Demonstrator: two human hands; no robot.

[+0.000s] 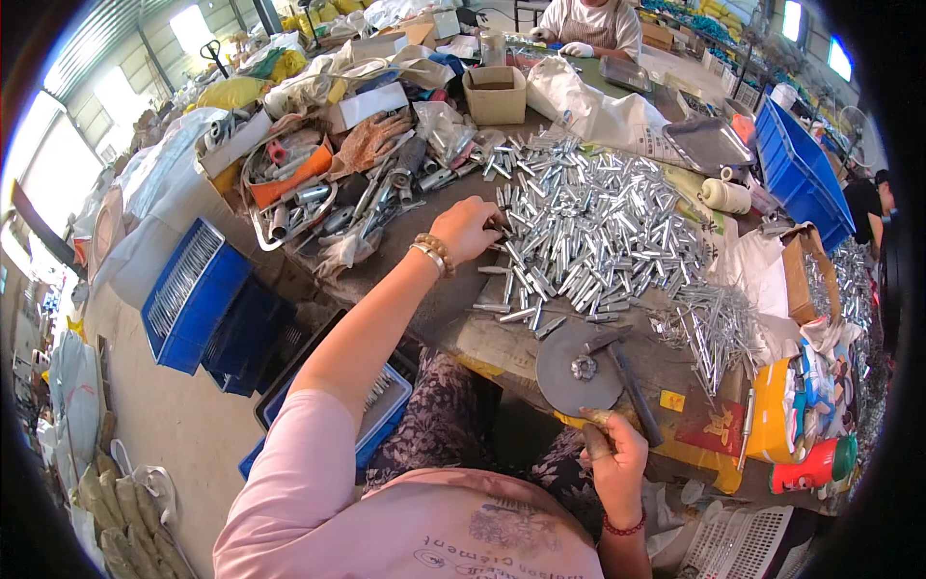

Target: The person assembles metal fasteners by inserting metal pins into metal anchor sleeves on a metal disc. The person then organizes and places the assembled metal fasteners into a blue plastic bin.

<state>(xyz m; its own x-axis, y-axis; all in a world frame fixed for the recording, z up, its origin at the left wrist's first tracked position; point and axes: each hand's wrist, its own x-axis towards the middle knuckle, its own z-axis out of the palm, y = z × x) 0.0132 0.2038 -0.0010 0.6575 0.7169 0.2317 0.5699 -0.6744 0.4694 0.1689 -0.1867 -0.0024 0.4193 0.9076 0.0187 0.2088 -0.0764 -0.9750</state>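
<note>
My left hand (467, 230), with beaded bracelets at its wrist, reaches to the left edge of a heap of small silvery metal tubes (598, 222). Its fingers are curled together, and whatever they hold is hidden. At the front edge of the workbench my right hand (617, 454) is closed, thumb and forefinger bent toward each other with coverings on their tips. What lies between them is too small to name. Just beyond it a round grey plate (569, 381) bears a small metal cluster (584, 368). A hammer (632, 391) rests across the plate's right side.
Thin metal pins (709, 333) lie right of the plate, near a yellow box (774, 410) and a red jar (815, 467). Blue bins stand at left (183, 294) and far right (801, 174). Tools and gloves (371, 145) clutter the back left. A gloved co-worker (590, 29) sits opposite.
</note>
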